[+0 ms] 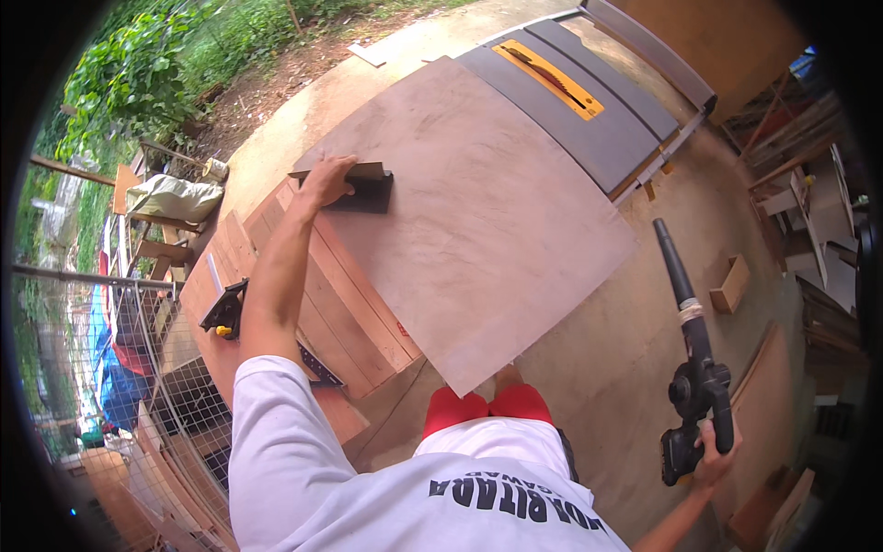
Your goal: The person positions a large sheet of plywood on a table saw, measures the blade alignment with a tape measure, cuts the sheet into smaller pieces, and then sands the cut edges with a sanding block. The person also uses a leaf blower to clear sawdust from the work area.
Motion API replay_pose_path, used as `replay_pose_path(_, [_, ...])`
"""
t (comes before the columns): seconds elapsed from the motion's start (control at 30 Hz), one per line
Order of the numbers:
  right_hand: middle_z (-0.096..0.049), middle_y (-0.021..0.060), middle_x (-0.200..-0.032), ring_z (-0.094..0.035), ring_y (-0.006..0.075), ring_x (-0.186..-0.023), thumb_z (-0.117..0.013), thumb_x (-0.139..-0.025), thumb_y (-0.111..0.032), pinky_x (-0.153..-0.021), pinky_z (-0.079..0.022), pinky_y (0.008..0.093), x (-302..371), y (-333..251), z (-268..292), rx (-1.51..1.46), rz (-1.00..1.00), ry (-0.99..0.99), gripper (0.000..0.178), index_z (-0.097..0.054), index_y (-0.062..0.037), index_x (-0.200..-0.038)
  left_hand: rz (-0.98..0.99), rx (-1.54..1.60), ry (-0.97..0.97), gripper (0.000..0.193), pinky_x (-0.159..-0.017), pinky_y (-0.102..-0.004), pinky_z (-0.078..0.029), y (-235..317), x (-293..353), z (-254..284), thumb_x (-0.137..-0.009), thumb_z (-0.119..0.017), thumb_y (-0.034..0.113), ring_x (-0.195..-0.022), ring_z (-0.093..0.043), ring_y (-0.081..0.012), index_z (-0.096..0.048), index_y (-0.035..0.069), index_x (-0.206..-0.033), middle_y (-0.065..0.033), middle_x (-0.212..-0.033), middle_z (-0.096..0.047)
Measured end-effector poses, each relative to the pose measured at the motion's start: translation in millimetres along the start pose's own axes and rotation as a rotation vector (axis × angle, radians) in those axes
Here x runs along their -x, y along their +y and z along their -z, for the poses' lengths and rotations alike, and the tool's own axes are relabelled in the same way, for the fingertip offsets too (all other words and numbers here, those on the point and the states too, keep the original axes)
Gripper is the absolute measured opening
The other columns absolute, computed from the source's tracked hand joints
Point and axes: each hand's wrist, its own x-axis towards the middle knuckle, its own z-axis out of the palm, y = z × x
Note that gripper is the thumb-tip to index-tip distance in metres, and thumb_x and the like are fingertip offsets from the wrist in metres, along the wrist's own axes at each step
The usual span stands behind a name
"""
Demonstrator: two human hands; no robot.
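Observation:
My right hand (714, 453) is wrapped round the handle of a black cordless blower (692, 354). Its long nozzle points away from me, past the right corner of a large plywood sheet (487, 212). Over the far left edge of this sheet, my left hand (329, 180) grips a dark, angled piece (372, 191) with a brown upper edge. My palm and part of the fingers hide some of that piece. Faint dusty smears mark the top of the sheet.
Beyond the sheet stands a table saw (635, 138) with a blade in a yellow insert (548, 79). Reddish boards (345, 294) lie at left, bearing a black tool with a yellow knob (223, 313). A wire mesh panel (152, 368) is further left; a small wooden box (730, 284) sits at right.

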Motion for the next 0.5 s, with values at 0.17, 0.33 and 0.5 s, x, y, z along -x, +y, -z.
replay_pose_path(0.17, [-0.057, 0.002, -0.066, -0.053, 0.0095, -0.056, -0.07, -0.089, -0.01, -0.052, -0.042, 0.0279, 72.9, -12.8, -2.7, -0.042, -0.131, -0.064, 0.014, -0.064, 0.0021, -0.088, -0.078, 0.26, 0.028, 0.044, -0.121, -0.0545, -0.038, -5.4, 21.2, -23.7, -0.082, -0.086, 0.02, -0.138, -0.055, -0.0393, -0.063, 0.002, -0.115, -0.0201, -0.144, -0.061])
replay_pose_path(0.33, [-0.058, 0.0019, -0.063, -0.054, 0.0095, -0.053, -0.073, -0.087, -0.009, -0.051, -0.042, 0.028, 125.8, -27.9, -21.8, 0.013, -0.169, -0.105, 0.015, -0.063, 0.0008, -0.081, -0.303, 0.154, 0.14, 0.07, -0.124, -0.0523, -0.036, -3.6, 33.1, -47.3, -0.078, -0.088, 0.036, -0.157, -0.028, -0.0422, -0.057, 0.003, -0.132, -0.0218, -0.17, -0.03])
replay_pose_path(0.5, [-0.059, 0.0007, -0.066, -0.054, 0.0083, -0.057, -0.074, -0.089, -0.007, -0.054, -0.042, 0.0272, 160.8, -14.5, -75.0, -0.062, -0.207, 0.042, 0.012, -0.067, 0.001, -0.085, -0.309, -0.129, 0.059, 0.087, -0.123, -0.0553, -0.036, -13.0, 19.4, -32.1, -0.079, -0.087, 0.05, -0.152, -0.031, -0.0441, -0.049, 0.009, -0.146, -0.0195, -0.162, -0.037])
